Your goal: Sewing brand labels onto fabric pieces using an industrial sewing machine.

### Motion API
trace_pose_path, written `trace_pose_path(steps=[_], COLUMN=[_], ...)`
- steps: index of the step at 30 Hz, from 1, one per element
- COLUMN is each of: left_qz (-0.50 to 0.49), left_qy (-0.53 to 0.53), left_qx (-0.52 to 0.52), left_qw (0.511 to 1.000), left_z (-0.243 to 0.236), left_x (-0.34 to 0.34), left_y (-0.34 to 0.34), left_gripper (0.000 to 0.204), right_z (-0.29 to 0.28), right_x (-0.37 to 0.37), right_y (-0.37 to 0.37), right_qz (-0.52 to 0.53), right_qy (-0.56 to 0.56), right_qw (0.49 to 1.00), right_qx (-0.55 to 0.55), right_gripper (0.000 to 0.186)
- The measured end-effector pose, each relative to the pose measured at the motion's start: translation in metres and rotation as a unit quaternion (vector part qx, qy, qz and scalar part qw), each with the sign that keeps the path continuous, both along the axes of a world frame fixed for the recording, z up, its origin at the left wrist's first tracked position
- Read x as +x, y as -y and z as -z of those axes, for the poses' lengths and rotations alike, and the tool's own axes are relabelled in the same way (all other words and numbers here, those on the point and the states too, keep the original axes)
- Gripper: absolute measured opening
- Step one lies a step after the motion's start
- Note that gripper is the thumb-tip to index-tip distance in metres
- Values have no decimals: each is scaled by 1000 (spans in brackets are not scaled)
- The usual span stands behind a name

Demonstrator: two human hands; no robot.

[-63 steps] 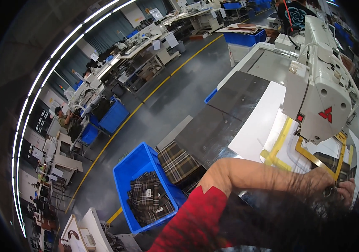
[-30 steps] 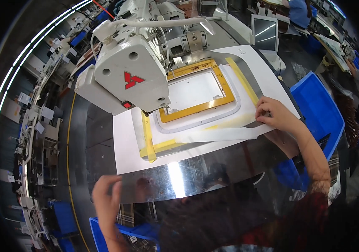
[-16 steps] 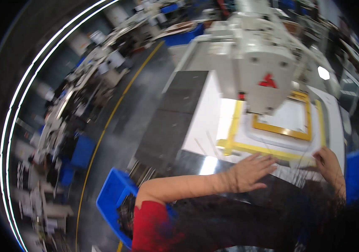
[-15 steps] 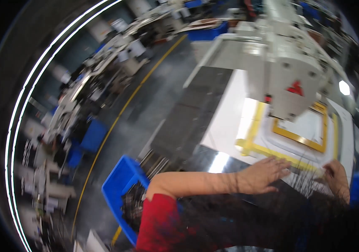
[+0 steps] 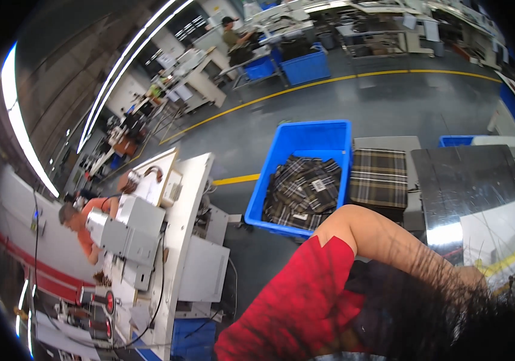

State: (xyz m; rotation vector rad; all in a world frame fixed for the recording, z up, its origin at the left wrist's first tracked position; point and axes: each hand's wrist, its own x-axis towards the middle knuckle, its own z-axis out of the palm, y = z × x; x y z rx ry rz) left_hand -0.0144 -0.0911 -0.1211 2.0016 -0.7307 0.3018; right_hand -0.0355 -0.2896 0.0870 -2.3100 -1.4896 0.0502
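Observation:
My left hand (image 5: pixel 471 279) reaches to the lower right, beside a white sheet (image 5: pixel 493 231) with a yellow strip (image 5: pixel 507 262) along it. Dark strands of hair cross the hand, and its fingers cannot be made out. My right hand is out of view. Left of my forearm stands a blue bin (image 5: pixel 313 139) holding a loose heap of dark plaid cloth pieces (image 5: pixel 299 186). Between the bin and a dark shiny panel (image 5: pixel 471 174) lies a squared stack of plaid cloth (image 5: pixel 379 174).
At the left, a white worktable (image 5: pixel 186 207) carries a grey-white machine (image 5: pixel 131 231); a person in orange (image 5: pixel 84 224) sits behind it. Farther off, another person (image 5: pixel 231 40) works near blue bins (image 5: pixel 305 67). A yellow floor line (image 5: pixel 305 86) curves across the grey floor.
My view has swung left: the large machine and yellow frame have left the picture, as has my right hand. The blue bin and left-hand worktable now show fully. My left hand sits at the right.

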Motion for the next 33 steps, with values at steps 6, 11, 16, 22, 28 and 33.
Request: trace_pose_path(steps=[6,11,16,22,28,33], left_qz=[-138,-175,-93,-81,-93,41], left_qy=[-109,-101,-82,-130,-158,41], left_qx=[46,90,119,111,148,207], left_qw=[983,975,985,982,972,977], left_z=[-33,20,-8,-139,-153,-156], left_x=[-39,8,2,-61,-43,-35], left_y=[1,-5,16,-23,-50,-40], left_gripper=[26,31,35,37,25,30], right_z=[57,71,78,68,42,57], right_x=[27,36,39,21,33,67], right_y=[16,8,36,1,2,-15], right_qz=[-14,60,202,189,290,349], right_qy=[-109,-280,-381,-317,-280,-225], right_qw=[993,957,901,924,915,908], right_qx=[-45,49,33,98,6,48], right_gripper=[35,34,33,28,24,30])
